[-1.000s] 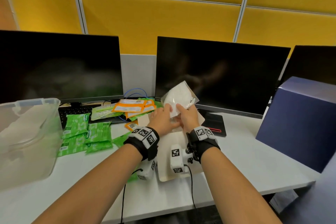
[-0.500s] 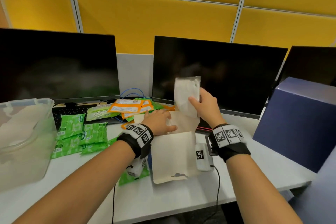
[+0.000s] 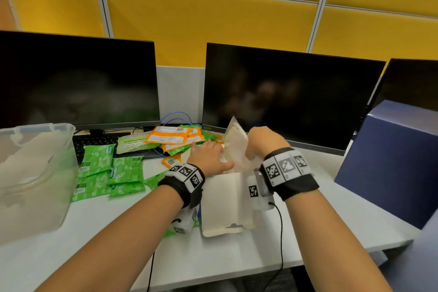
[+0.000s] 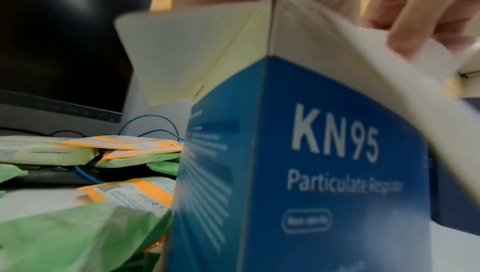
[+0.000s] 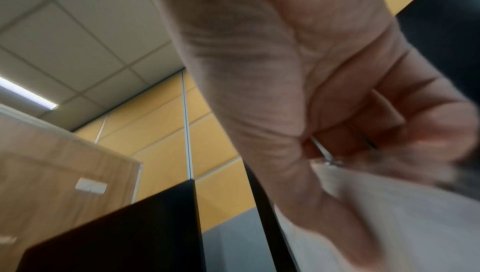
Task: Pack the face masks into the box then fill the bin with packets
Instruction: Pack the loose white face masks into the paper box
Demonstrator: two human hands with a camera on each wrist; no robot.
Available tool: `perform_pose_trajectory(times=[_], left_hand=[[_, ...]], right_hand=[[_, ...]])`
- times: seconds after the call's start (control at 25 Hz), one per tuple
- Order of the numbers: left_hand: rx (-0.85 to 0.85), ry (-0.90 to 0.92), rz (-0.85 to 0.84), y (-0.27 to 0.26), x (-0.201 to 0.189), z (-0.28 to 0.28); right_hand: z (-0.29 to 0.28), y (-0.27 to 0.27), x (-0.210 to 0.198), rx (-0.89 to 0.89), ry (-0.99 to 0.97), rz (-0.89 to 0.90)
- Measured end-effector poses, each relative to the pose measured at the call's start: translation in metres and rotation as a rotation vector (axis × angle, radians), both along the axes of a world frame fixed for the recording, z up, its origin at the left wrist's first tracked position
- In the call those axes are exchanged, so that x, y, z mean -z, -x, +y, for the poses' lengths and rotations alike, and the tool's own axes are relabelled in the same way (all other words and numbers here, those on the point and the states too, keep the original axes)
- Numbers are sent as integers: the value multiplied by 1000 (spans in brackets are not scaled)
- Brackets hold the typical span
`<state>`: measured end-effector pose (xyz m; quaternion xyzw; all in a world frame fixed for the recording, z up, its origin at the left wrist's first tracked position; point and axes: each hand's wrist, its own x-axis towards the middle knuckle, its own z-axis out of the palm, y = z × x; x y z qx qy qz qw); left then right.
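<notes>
A blue KN95 box (image 4: 311, 163) stands on the white desk with its pale lid flap (image 3: 225, 201) folded open toward me. My left hand (image 3: 211, 156) rests on the box's top edge with its fingers stretched out to the right. My right hand (image 3: 263, 142) pinches a white face mask in a clear wrapper (image 3: 234, 142) and holds it tilted at the box's mouth; its lower end is hidden behind my hands. The left wrist view shows the right hand's fingers (image 4: 415, 19) on the mask (image 4: 426, 54). Green packets (image 3: 111, 173) and orange packets (image 3: 173, 137) lie left of the box.
A clear plastic bin (image 3: 59, 125) stands at the desk's left edge. A large navy box (image 3: 391, 161) fills the right side. Two dark monitors (image 3: 78, 83) (image 3: 284, 97) stand behind, with a black keyboard (image 3: 94, 142) and blue cable under the packets.
My right hand lifted the mask up in front of the monitor, then brought it down to the box's mouth. The left hand let go of the mask and settled on the box.
</notes>
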<state>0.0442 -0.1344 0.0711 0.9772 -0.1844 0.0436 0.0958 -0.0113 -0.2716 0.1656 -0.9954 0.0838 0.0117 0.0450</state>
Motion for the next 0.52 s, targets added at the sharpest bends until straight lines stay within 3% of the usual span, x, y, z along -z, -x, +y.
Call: perform_pose_trajectory(times=[0.08,0.16,0.24,0.4,0.52], left_hand=[[8,3,10,0,0,0],[7,-11,29,-1,0,0],[0,-31,44,0,-1,-2],[-1,-16,45,1,-1,-1],[0,12,18,2,-1,0]], right_hand=[[-8,1,-13,58,-197,-254],[-17,2,-28,7,-447,-474],[-19,2,-34,-84,-523,-556],[-8,-7,-17,-110,-269,-380],[8,-18,22,-151,-115,-176]])
